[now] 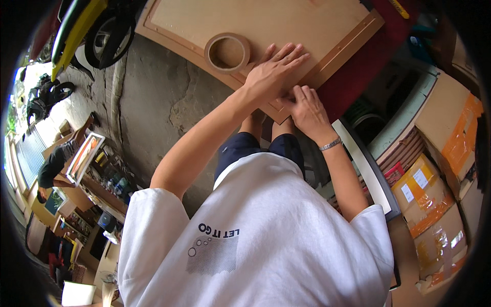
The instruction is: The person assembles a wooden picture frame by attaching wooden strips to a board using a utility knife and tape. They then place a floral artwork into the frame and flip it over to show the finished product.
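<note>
Here, left hand (271, 71) flat on cardboard panel (266, 25), tape roll (227, 52) beside

Both hands (289, 87) flat, fingers outstretched

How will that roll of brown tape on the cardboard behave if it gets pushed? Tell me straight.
The roll of brown tape lies flat on its side on the cardboard sheet, so it would probably slide rather than roll. Its open core suggests it is light. Stood on edge, its round shape would likely let it roll away.
</note>
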A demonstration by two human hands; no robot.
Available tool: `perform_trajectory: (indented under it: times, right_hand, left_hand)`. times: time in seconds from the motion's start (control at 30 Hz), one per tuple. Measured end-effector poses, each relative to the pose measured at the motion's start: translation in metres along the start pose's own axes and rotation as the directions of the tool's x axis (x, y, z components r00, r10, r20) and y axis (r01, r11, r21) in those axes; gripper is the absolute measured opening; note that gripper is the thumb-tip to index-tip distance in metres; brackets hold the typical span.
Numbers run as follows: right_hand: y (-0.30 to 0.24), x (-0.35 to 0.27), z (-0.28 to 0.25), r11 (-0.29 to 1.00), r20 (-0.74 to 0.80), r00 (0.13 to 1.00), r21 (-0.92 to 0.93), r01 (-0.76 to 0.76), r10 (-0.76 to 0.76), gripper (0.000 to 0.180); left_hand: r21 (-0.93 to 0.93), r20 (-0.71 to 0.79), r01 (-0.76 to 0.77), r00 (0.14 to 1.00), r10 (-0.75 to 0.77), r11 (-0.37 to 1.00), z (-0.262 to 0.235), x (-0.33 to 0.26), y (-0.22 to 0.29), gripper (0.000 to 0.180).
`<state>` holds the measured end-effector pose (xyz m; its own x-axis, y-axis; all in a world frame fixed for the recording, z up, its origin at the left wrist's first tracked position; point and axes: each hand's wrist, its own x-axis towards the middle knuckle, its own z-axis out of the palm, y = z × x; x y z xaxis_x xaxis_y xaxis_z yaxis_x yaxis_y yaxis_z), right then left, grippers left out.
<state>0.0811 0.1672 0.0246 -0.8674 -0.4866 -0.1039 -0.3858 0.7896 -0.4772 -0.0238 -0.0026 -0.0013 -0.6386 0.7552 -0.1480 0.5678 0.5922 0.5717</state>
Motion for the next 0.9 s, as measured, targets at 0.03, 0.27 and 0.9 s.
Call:
perform_trajectory:
  times: [0.03,0.27,0.9]
  right_hand:
    - [0.001,0.001,0.003,1.0,-0.016,1.0,0.015,0.011,-0.011,0.027]
    - [-0.002,0.004,0.002,0.999,0.0,0.999,0.002,0.037,-0.037,0.021]
    - [0.089,0.033,0.043,0.815,-0.717,0.479,0.216,-0.538,0.507,0.063]
  left_hand:
    - [-0.001,-0.048,-0.014,0.999,0.014,1.0,0.005,0.0,-0.001,0.091]
    - [0.07,-0.226,-0.033,0.973,0.048,0.997,0.03,-0.001,-0.006,0.081]
    - [0.038,0.099,0.0,0.995,-0.004,0.999,-0.008,0.0,0.009,0.13]
